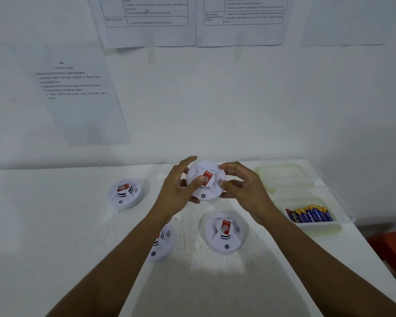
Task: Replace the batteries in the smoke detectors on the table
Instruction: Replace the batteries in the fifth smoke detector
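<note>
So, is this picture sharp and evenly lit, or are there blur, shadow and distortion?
Head view: the focus is soft, so the wall papers cannot be read, and the held smoke detector looks slightly smeared. Head view: a grey shadow lies on the table near the bottom edge, and it is brighter farther out. Head view: the wide lens tilts those papers.

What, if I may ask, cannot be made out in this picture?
In the head view:
Held detector: underside faces away, behind left hand and right hand.
Near-left detector: half hidden by the left forearm.
Wall sheets: print blurred; upper ones cut by top edge.
Batteries: labels blurred, count unclear.
Red thing: cut by right edge.
</note>
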`<state>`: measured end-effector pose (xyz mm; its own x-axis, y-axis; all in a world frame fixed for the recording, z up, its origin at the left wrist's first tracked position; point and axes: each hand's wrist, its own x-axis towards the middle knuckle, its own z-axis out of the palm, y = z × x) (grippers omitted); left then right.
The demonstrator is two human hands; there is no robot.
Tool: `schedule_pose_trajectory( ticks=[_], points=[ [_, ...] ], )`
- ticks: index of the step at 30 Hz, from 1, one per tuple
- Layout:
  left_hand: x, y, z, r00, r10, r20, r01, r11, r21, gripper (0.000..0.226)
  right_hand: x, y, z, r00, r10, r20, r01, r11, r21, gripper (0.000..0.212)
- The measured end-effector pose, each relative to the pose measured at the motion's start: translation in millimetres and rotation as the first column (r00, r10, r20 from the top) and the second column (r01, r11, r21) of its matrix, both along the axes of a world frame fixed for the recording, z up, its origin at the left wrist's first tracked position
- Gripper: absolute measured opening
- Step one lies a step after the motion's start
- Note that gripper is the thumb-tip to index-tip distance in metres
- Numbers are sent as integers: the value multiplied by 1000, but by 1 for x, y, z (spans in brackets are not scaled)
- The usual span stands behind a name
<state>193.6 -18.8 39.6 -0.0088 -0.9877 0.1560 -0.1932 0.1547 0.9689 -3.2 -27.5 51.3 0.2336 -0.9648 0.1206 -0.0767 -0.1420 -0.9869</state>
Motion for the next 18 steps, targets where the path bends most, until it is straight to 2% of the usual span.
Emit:
schedule_pose_trajectory(
  ticks=[4,8,10,18],
  points=[
    [3,4,-6,996,-67,-66,67,998,-8,37,-1,-1,-7,996,-87,1,87,995,-57,23],
    [3,7,-7,993,-58,-100,58,998,-1,38,0,3,-9,996,-51,-76,43,994,-102,50],
    [2,9,-8,991,-59,-124,59,998,0,44,2,5,-10,995,-48,-90,36,991,-128,58],
    [-3,15,-13,995,-26,-96,20,998,-61,50,7,9,-16,980,-103,-173,69,979,-192,52]
  ],
)
